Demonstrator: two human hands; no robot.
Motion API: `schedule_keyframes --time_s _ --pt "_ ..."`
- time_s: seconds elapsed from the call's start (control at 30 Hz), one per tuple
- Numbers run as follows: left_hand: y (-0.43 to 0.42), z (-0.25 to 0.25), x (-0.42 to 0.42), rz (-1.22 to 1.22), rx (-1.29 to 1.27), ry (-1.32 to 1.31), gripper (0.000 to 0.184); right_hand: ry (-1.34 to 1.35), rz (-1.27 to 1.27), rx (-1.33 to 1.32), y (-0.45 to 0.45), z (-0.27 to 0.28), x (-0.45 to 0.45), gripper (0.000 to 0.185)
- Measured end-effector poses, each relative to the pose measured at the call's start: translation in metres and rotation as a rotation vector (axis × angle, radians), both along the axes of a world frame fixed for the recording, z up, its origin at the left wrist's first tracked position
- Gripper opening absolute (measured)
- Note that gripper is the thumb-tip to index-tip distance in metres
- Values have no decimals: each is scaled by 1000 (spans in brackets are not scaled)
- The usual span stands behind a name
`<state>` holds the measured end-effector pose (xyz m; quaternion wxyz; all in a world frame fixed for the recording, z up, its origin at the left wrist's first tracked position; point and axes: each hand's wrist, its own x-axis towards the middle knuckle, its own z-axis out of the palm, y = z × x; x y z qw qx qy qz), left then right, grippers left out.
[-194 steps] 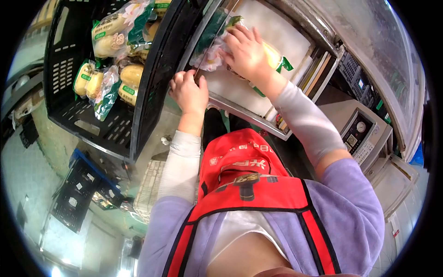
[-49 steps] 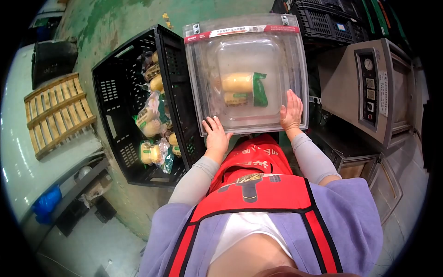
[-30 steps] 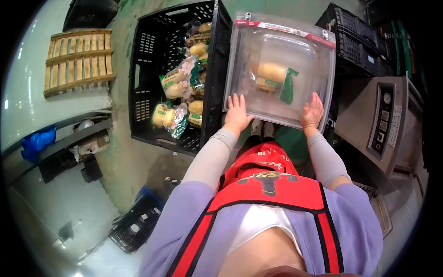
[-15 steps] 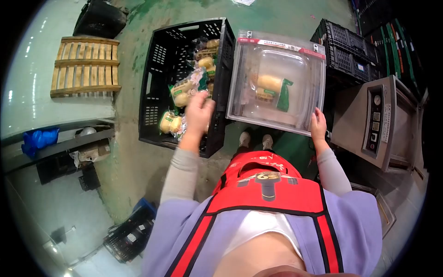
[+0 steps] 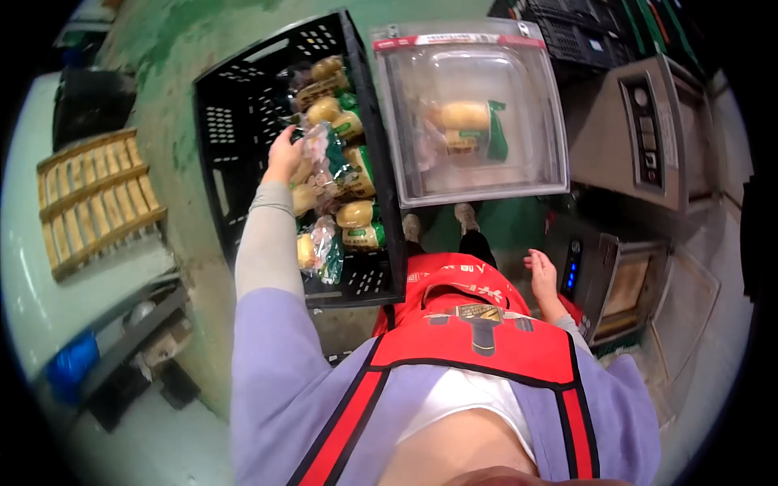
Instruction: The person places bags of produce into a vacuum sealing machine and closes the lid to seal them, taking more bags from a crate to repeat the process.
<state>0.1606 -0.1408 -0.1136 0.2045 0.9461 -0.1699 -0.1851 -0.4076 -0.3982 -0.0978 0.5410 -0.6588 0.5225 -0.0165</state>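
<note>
My left hand [image 5: 284, 158] is inside a black plastic crate [image 5: 377, 154], its fingers closed at the edge of a clear bag with a pink flower print [image 5: 316, 147]. Yellow rounded food pieces show in this bag. Several similar bags with green labels [image 5: 356, 215] lie around it in the crate. To the right, a machine with a clear lid [image 5: 486, 182] has another bag of yellow pieces [image 5: 466, 115] visible through it. My right hand [image 5: 543, 279] is in the air below the lid's front edge, fingers apart and holding nothing.
A wooden pallet [image 5: 97, 198] lies at the left, with a black bin [image 5: 93, 105] behind it. On the right stand a steel machine with a control panel [image 5: 648, 130] and a lower unit with blue lights [image 5: 604, 275]. Black crates [image 5: 579, 32] are stacked behind.
My right hand has left the clear lid's edge and drawn back toward my body. My left hand has moved left within the crate. The view has shifted, and the flower-print bag lies lower in the crate.
</note>
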Motion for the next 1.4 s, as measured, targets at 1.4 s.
schedule_keyframes --time_s 1.4 --pt "-77 314 -193 -136 -1698 231 5 -1273 -135 -226 51 277 200 12"
